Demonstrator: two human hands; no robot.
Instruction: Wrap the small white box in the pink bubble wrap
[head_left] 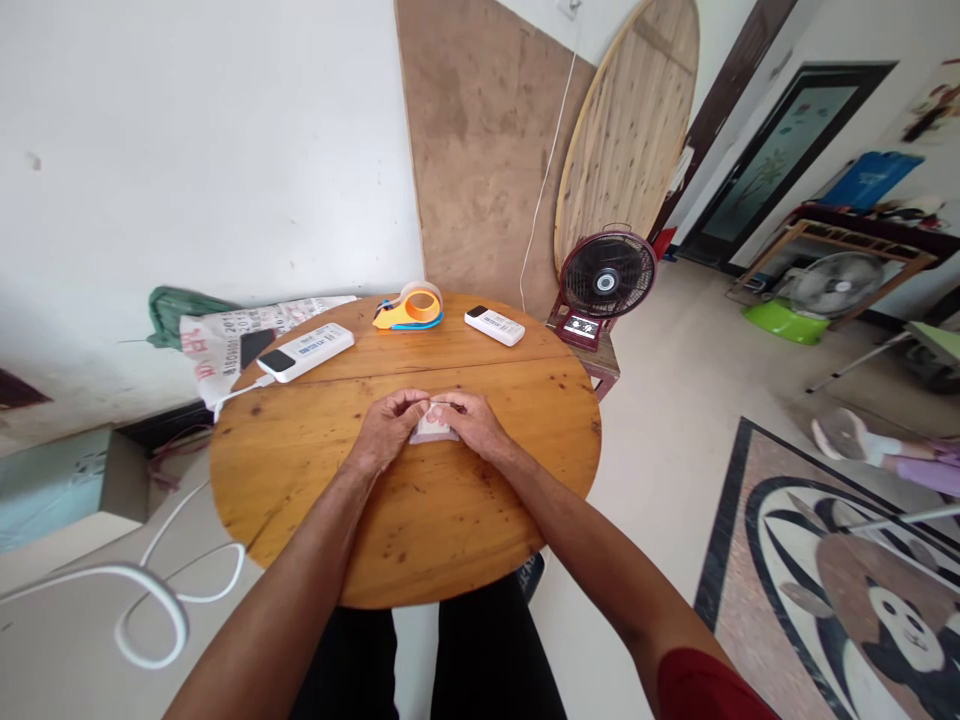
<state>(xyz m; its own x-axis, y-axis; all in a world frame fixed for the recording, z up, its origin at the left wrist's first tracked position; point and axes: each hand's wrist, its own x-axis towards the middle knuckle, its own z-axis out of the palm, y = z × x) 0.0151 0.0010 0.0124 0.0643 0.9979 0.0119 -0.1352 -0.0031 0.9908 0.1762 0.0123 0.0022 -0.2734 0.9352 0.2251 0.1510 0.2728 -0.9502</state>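
My left hand (388, 428) and my right hand (471, 422) meet at the middle of a round wooden table (315, 480). Both have fingers curled and pinched on a small whitish, pink-tinted object (433, 430) that lies on the tabletop between them. Most of that object is hidden by my fingers, so I cannot name it. Farther back on the table lie an orange and blue tape dispenser (411, 308), a white remote (494, 325) to its right, and a longer white device with a dark end (305, 352) on the left, plugged to a white cable.
A white cable (150, 590) loops on the floor at the left. A dark red fan (606, 280) stands behind the table, with boards leaning on the wall. A panda rug (840, 580) and another person's foot (844, 437) lie at the right.
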